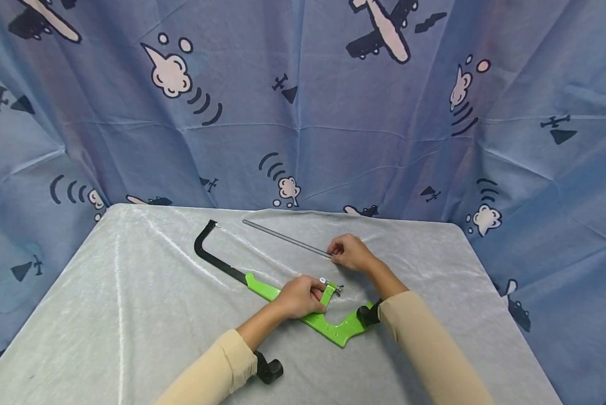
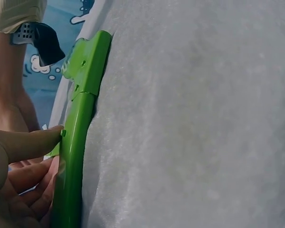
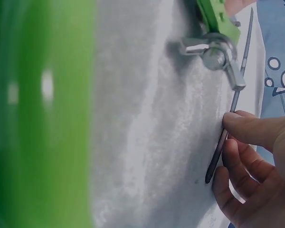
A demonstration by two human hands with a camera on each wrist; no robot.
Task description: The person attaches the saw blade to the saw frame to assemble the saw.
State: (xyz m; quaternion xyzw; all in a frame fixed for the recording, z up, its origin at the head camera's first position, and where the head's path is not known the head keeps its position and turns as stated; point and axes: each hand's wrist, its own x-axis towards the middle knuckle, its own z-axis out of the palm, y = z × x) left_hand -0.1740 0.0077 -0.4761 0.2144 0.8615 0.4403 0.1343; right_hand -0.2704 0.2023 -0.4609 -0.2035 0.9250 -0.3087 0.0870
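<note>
A hacksaw frame (image 1: 343,332) lies slantwise on the cloth, its green handle at the near right and its black bow (image 1: 217,261) reaching to the far left. My left hand (image 1: 299,297) pinches the short green upright by the handle, thumb and fingers on either side. A metal wing nut (image 3: 213,59) sits on that upright's end. Beyond the frame, a thin grey hacksaw blade (image 1: 288,238) is apart from it. My right hand (image 1: 352,253) pinches the blade near its right end, and the tip sticks out past the fingers in the right wrist view.
Pale plush cloth (image 1: 146,315) covers the table. A blue curtain (image 1: 303,101) printed with planes and clouds hangs right behind its back edge. Black wrist-worn camera mounts (image 1: 269,368) hang below both sleeves, the right one overlapping the saw's handle in the head view.
</note>
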